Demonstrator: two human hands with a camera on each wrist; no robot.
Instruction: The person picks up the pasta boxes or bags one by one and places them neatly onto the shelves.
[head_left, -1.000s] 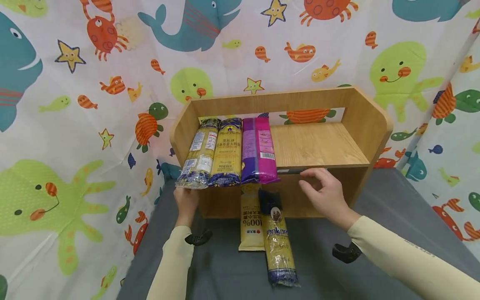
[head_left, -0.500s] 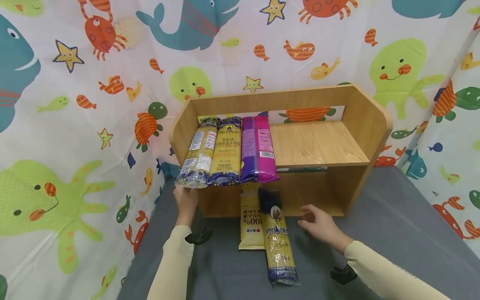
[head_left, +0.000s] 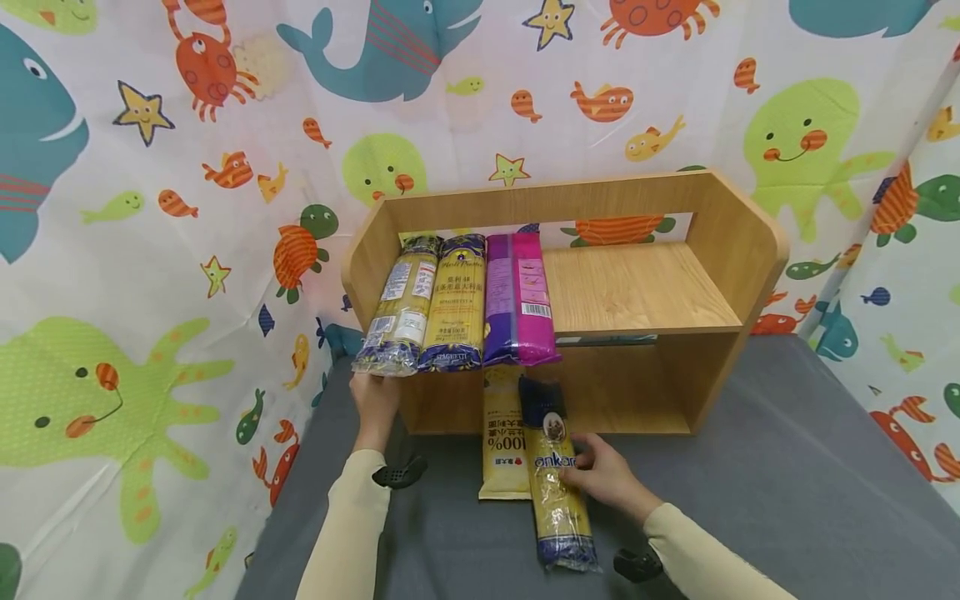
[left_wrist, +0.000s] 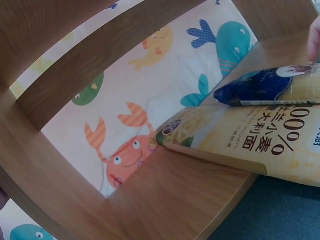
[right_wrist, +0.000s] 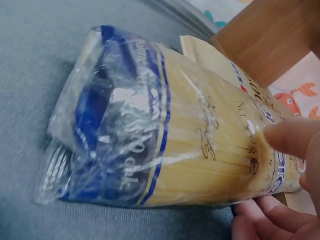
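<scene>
My right hand (head_left: 603,475) grips a clear-and-blue packet of spaghetti (head_left: 558,517) by its right edge. In the right wrist view the thumb (right_wrist: 295,137) lies on top of this packet and the fingers curl at its underside. The packet leans over a cream pasta bag (head_left: 504,467), whose far end lies inside the shelf's lower compartment. My left hand (head_left: 375,408) is at the lower left side of the wooden shelf (head_left: 720,367), its fingers hidden under the overhanging packets.
On the upper board two yellow spaghetti packets (head_left: 455,308) and a pink-purple packet (head_left: 519,300) lie side by side at the left, their ends over the front edge. A grey cloth (head_left: 787,467) covers the table. Behind hangs a sea-animal curtain (head_left: 465,125).
My right hand has come down from the upper board's front edge, moved left and taken hold of the spaghetti packet. The left hand has stayed in place.
</scene>
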